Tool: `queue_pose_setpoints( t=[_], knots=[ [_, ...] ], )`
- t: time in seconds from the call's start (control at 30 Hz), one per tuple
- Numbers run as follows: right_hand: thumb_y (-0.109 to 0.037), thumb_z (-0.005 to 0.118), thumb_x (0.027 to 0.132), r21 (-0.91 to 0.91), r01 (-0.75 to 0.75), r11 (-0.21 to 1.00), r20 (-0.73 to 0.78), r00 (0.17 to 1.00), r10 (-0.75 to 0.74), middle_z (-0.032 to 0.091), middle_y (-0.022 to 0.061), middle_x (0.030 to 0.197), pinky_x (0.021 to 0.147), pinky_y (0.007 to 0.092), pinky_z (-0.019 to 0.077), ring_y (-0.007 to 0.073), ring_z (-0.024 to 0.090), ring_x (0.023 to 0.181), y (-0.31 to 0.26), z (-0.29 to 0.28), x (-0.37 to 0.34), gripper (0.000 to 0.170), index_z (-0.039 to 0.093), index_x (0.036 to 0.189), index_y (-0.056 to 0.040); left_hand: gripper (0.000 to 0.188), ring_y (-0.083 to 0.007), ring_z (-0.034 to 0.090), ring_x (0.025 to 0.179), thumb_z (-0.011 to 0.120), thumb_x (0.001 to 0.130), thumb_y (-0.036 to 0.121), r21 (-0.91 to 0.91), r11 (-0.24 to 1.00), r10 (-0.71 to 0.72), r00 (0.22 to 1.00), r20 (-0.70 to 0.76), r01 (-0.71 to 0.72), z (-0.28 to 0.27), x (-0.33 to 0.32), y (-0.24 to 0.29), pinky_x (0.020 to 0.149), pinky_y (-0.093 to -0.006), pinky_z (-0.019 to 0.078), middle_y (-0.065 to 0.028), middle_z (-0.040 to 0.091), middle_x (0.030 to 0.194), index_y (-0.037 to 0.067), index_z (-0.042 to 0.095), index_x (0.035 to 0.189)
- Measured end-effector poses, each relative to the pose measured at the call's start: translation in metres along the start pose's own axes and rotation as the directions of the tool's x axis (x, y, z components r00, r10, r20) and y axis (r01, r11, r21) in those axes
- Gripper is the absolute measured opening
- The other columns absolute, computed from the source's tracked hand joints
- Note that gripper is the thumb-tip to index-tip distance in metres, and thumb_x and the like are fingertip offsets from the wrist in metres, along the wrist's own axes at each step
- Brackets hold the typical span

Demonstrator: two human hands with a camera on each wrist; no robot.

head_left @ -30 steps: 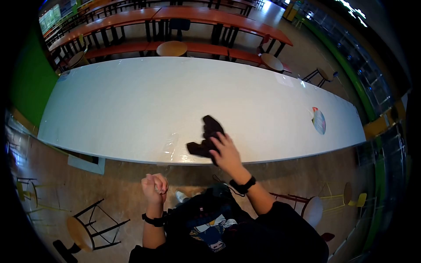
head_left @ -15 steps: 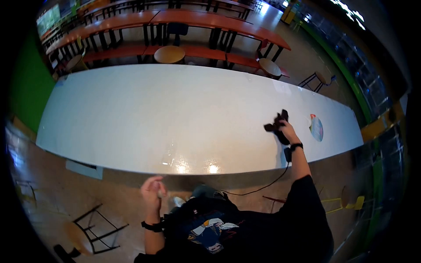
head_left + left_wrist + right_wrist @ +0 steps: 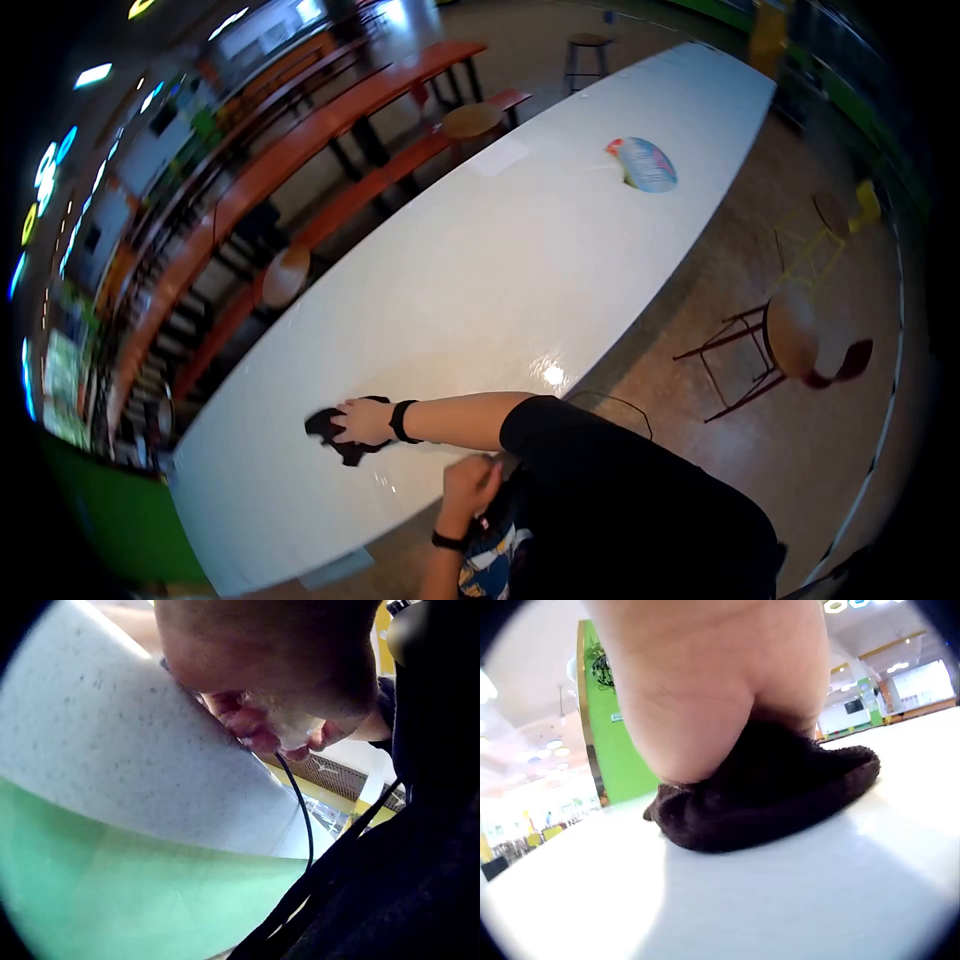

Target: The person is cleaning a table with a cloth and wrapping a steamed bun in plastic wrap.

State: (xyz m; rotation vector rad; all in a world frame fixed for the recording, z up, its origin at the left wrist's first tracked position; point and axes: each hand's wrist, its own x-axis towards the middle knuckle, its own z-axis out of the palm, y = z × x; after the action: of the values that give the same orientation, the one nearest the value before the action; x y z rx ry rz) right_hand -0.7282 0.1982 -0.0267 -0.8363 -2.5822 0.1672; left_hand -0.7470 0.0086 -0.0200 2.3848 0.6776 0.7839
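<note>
A dark brown cloth (image 3: pixel 321 424) lies bunched on the long white table (image 3: pixel 450 270), toward the table's left end. The right hand (image 3: pixel 367 422) presses on it with fingers spread over its top. From the right wrist, the heel of that hand (image 3: pixel 705 690) rests against the folded cloth (image 3: pixel 765 810); its fingertips are hidden. Near the table's front edge, in front of the body, the left hand (image 3: pixel 467 487) hangs with curled fingers. In the left wrist view this hand (image 3: pixel 262 667) has a pale patch between its fingers; whether it is an object cannot be told.
A colourful oval sticker or sheet (image 3: pixel 648 165) is at the table's far right part. Orange tables (image 3: pixel 330 120) with benches stand beyond the table. On the near side are a round-seated stool (image 3: pixel 790 335) and a yellow chair (image 3: pixel 825 215). A thin black cable (image 3: pixel 620 400) hangs by the body.
The right hand and cloth have swept from the table's middle to its right side, then across to the left. The head view has turned left and tilted. The left hand stays near the body, fingers curled.
</note>
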Motion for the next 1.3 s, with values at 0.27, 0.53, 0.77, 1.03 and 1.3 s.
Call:
queue_pose_setpoints(
  t=[0.27,0.53,0.77,1.03,1.3],
  knots=[
    [-0.014,0.059,0.080,-0.047,-0.716,0.696,-0.196,0.690,0.697,0.065,0.0163,0.097,0.085,0.0460,0.0497,0.0358,0.062,0.095,0.261,-0.177,-0.240,0.016,0.068,0.092,-0.0085,0.019,-0.0250,0.059,0.055,0.071,0.075,0.009,0.012,1.000,0.000,1.000,-0.008,0.000,-0.009,-0.010,-0.007,0.048,-0.0344,0.0445,-0.0067,0.060,0.065,0.008,0.056,0.064],
    [-0.017,0.059,0.084,-0.178,-0.983,0.036,-0.228,0.076,0.971,0.047,0.0220,0.141,0.107,0.0393,0.0389,0.0323,0.048,0.128,0.284,-0.258,-0.405,0.049,0.057,0.131,-0.0076,0.015,-0.0278,0.063,0.061,0.065,0.079,0.011,-0.298,0.936,-0.195,0.981,0.009,0.189,-0.015,0.000,-0.005,0.057,-0.0321,0.0484,-0.0111,0.063,0.068,0.004,0.059,0.067],
    [-0.021,0.056,0.081,-0.261,-0.931,0.253,-0.244,0.317,0.916,0.052,0.0202,0.136,0.101,0.0466,0.0429,0.0388,0.053,0.117,0.266,-0.222,-0.374,0.043,0.061,0.122,-0.0102,0.015,-0.0279,0.062,0.061,0.065,0.079,0.011,-0.342,0.918,-0.202,0.979,0.035,0.202,-0.012,0.002,-0.011,0.058,-0.0316,0.0479,-0.0118,0.062,0.068,0.003,0.059,0.068],
    [-0.017,0.064,0.073,-0.150,-0.511,0.846,-0.136,0.858,0.495,0.057,0.0182,0.124,0.087,0.0477,0.0479,0.0365,0.056,0.107,0.090,-0.140,-0.257,0.044,0.063,0.115,-0.0091,0.018,-0.0240,0.062,0.063,0.063,0.081,0.013,-0.463,0.863,-0.214,0.977,0.027,0.202,-0.006,0.000,-0.021,0.061,-0.0292,0.0467,-0.0118,0.063,0.070,0.000,0.059,0.070],
    [-0.013,0.066,0.077,-0.032,-0.517,0.855,-0.148,0.849,0.508,0.051,0.0173,0.136,0.107,0.0493,0.0365,0.0378,0.044,0.127,-0.079,-0.081,-0.213,0.047,0.059,0.124,-0.0075,0.025,-0.0167,0.059,0.064,0.061,0.088,0.013,-0.745,0.622,-0.253,0.962,0.099,0.241,-0.020,-0.018,-0.019,0.061,-0.0274,0.0449,-0.0089,0.063,0.070,-0.001,0.059,0.067]
  ],
)
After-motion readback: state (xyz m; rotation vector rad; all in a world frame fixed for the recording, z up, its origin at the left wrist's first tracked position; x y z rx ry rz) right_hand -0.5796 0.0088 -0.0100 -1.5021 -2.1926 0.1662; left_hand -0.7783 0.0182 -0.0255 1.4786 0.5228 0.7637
